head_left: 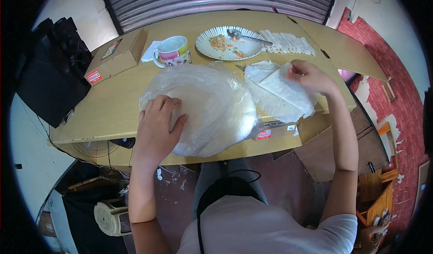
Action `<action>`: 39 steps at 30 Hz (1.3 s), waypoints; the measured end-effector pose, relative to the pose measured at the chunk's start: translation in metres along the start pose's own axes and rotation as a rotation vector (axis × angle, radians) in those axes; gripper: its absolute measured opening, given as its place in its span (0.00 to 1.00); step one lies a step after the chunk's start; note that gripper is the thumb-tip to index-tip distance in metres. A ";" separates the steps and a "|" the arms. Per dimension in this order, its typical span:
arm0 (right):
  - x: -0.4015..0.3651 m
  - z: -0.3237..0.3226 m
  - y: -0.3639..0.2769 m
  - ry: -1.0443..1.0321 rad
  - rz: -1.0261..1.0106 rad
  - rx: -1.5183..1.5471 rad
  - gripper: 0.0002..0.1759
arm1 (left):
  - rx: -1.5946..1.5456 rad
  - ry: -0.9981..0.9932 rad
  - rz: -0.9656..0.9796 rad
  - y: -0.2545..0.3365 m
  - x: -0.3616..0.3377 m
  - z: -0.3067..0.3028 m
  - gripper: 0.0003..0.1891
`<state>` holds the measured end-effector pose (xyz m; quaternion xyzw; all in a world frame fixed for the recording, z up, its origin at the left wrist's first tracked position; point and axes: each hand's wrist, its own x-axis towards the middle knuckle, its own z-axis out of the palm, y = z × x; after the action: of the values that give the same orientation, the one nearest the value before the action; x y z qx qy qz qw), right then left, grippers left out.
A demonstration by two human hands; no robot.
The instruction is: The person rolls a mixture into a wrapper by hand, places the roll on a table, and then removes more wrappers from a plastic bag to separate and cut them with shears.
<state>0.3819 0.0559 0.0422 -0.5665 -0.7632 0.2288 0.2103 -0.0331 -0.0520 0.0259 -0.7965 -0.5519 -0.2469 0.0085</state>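
My left hand (pixel 158 123) rests with its fingers apart on the left side of a clear plastic bag (pixel 207 105) that holds round white sheets. Over the right part of a pile of thin white wrappers (pixel 275 89) is my right hand (pixel 311 76), its fingers bent together and slightly blurred; whether something is between them is hidden. Behind the wrappers, a fluted white plate (pixel 205 51) holds a chopped orange and brown filling (pixel 219 42) and a metal spoon (pixel 261 41). White rolls (pixel 291 43) lie in a row right of the plate.
A colourful mug (pixel 175 51) stands behind the bag on the wooden table (pixel 108 112), with a folded white tissue (pixel 151 50) beside it. Farther left are a cardboard box (pixel 119 58) and a black object (pixel 54 73). Another box (pixel 277 131) sits below the wrappers. A person's hand (pixel 376 229) shows at lower right.
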 end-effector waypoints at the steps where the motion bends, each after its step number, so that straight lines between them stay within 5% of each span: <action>1: 0.001 -0.002 0.003 0.077 -0.076 0.016 0.16 | -0.001 0.000 -0.002 0.000 -0.001 0.000 0.18; 10: -0.006 0.008 -0.025 -0.140 0.032 -0.178 0.14 | 0.087 0.061 -0.057 -0.004 -0.008 -0.009 0.17; 14: 0.003 0.010 -0.028 -0.076 0.023 -0.132 0.12 | 0.123 0.038 -0.097 -0.010 -0.011 -0.015 0.18; 18: -0.017 0.026 -0.120 0.191 -0.406 0.117 0.08 | 0.097 0.013 -0.162 -0.009 -0.011 -0.018 0.18; 20: -0.020 0.051 -0.153 0.229 -0.784 0.291 0.08 | 0.061 0.033 -0.183 -0.007 -0.010 -0.017 0.15; 22: -0.016 0.074 -0.186 0.153 -1.047 0.125 0.11 | 0.029 0.055 -0.209 -0.006 -0.010 -0.017 0.13; 26: 0.013 0.131 -0.209 -0.089 -1.017 -0.111 0.13 | -0.019 0.066 -0.213 -0.010 -0.012 -0.015 0.12; 29: 0.052 0.163 -0.196 -0.054 -0.953 -0.282 0.12 | -0.112 0.060 -0.274 -0.017 -0.015 -0.013 0.12; 35: 0.067 0.145 -0.199 -0.281 -0.933 -0.309 0.11 | -0.128 0.061 -0.177 -0.028 -0.020 -0.011 0.10; 39: 0.065 0.136 -0.198 -0.221 -1.032 -0.335 0.10 | -0.054 0.036 -0.162 -0.026 -0.020 -0.009 0.09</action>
<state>0.1334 0.0528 0.0525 -0.1175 -0.9853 0.0299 0.1208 -0.0645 -0.0618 0.0193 -0.7447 -0.6074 -0.2757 -0.0232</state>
